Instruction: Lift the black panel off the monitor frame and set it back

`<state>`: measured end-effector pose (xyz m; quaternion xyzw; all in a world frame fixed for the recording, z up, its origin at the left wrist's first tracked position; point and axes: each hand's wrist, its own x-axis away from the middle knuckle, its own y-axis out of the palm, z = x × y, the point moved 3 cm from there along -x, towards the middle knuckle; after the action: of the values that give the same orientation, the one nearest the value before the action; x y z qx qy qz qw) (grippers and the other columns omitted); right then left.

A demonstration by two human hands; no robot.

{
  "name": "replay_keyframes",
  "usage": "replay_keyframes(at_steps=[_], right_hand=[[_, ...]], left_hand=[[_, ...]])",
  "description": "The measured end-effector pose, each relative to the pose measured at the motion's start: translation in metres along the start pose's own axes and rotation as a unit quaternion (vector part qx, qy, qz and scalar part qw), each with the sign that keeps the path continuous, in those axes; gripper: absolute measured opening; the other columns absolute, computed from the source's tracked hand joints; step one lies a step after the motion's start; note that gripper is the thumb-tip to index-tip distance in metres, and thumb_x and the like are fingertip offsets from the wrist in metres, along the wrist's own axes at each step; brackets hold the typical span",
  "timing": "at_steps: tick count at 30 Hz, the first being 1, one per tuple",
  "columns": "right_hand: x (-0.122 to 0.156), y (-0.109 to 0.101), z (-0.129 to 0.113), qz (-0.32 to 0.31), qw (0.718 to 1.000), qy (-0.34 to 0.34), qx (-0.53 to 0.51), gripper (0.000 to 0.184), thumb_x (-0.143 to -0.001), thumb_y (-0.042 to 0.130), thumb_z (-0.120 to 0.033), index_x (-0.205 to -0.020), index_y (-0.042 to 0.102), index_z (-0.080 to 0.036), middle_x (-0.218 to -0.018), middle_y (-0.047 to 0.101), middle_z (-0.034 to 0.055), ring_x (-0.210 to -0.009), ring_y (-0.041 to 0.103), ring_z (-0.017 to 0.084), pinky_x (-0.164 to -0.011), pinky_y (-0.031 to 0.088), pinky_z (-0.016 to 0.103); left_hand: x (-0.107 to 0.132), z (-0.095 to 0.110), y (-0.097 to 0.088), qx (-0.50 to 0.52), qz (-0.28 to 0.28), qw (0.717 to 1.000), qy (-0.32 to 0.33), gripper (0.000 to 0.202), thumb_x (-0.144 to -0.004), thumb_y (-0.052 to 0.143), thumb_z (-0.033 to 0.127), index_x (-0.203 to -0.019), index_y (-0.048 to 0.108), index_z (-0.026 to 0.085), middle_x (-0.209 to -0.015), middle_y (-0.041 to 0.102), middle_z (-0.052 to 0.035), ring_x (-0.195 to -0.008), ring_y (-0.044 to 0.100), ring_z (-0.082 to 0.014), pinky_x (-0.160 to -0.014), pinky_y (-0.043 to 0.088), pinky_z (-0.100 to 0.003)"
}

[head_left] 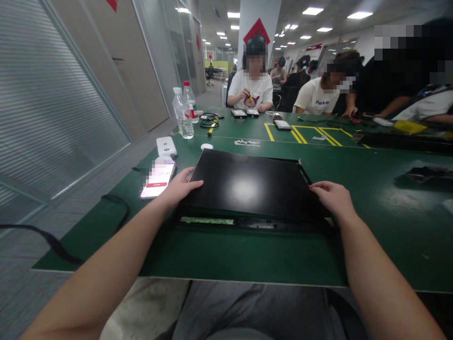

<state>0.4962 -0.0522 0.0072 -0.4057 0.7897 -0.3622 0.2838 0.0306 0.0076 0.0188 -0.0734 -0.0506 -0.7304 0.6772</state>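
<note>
A dark, glossy screen panel [244,182] lies tilted over a black plastic frame [283,224] on the table in front of me. My left hand [182,186] grips the panel's left edge, thumb on top and the other fingers around the side. On the opposite side, my right hand [331,196] pinches the right edge of the frame between thumb and fingers. Along the near side, the panel sits apart from the frame, and a narrow green circuit board [207,220] shows in the gap. The panel's underside is hidden.
Left of the panel are a lit phone [159,178], a white power bank [166,147] and a water bottle [183,115]. Beyond lie a coiled black cable [209,121] and yellow tape marks [299,134]. Co-workers sit across the green table [247,257].
</note>
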Motion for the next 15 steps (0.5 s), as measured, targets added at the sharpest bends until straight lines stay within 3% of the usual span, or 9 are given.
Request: replay_keyframes(at_steps=[9, 15], right_hand=[[-0.001, 0.003, 0.008, 0.003, 0.997, 0.034, -0.069, 0.024, -0.069, 0.065, -0.041, -0.079, 0.078, -0.024, -0.078, 0.075, 0.0048, -0.066, 0.063, 0.022, -0.069, 0.049, 0.037], [-0.005, 0.005, 0.016, -0.009, 0.997, 0.032, -0.065, 0.027, -0.069, 0.067, -0.043, -0.083, 0.079, -0.024, -0.081, 0.076, 0.0049, -0.067, 0.064, 0.022, -0.07, 0.049, 0.038]], left_hand=[[0.003, 0.005, 0.001, 0.033, 0.045, 0.998, -0.014, 0.052, -0.077, 0.072, 0.009, -0.126, 0.062, 0.017, -0.085, 0.078, -0.0044, -0.071, 0.075, -0.0203, -0.066, 0.062, -0.03], [0.002, 0.008, -0.003, 0.026, 0.037, 0.999, 0.018, 0.045, -0.076, 0.071, 0.015, -0.12, 0.071, 0.019, -0.101, 0.08, -0.0063, -0.093, 0.075, -0.025, -0.086, 0.061, -0.036]])
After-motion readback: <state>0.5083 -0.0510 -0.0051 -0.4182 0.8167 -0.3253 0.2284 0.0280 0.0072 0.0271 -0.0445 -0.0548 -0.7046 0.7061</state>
